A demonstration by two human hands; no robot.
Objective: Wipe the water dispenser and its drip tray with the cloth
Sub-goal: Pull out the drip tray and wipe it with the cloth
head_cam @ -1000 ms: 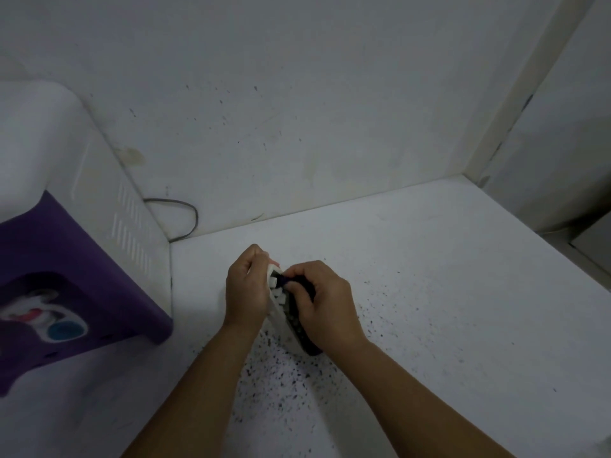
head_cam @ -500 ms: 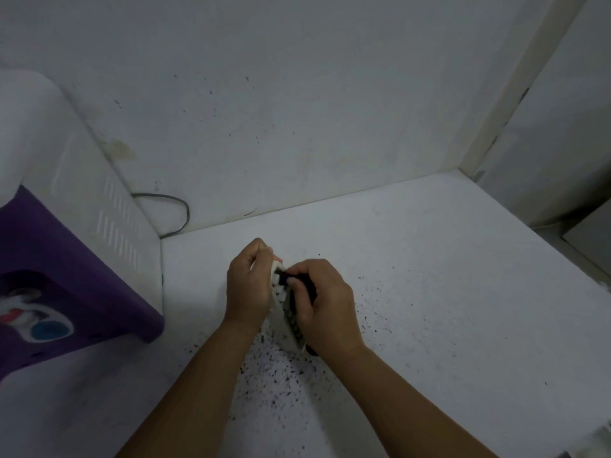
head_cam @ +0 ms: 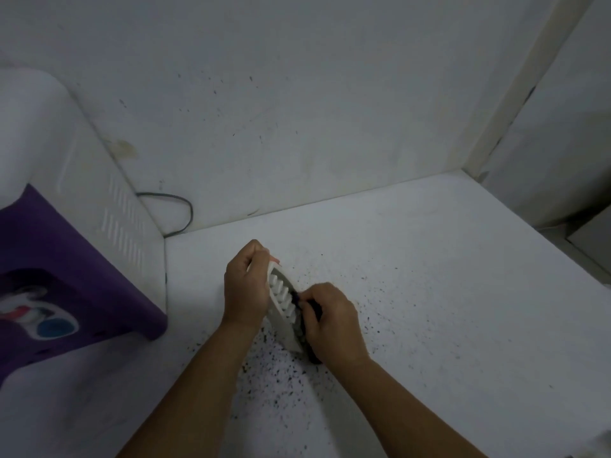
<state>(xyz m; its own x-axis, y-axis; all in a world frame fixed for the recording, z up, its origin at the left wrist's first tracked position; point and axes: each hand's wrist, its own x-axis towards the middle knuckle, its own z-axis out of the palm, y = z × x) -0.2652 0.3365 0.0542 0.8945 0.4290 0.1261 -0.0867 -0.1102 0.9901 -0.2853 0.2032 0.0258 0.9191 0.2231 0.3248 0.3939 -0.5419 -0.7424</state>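
Head view: the left hand (head_cam: 246, 289) gripped the white slotted drip tray (head_cam: 281, 304) on edge — the right hand (head_cam: 332, 320) pinched a dark cloth (head_cam: 310, 320) against its slats. Water dispenser (head_cam: 66, 206) at nine o'clock; black specks littered the counter (head_cam: 429, 292). Tray-wiping appeared midway.

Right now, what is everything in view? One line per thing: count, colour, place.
water dispenser: one, white and purple, far left on the counter
cord: one, dark, behind the dispenser against the wall
drip tray: one, white slotted, held on edge mid-counter
cloth: one, dark, pressed against the tray
specks: many, black, scattered on the counter
counter: one, white
wall: white, behind
left hand: grips the tray
right hand: holds the cloth
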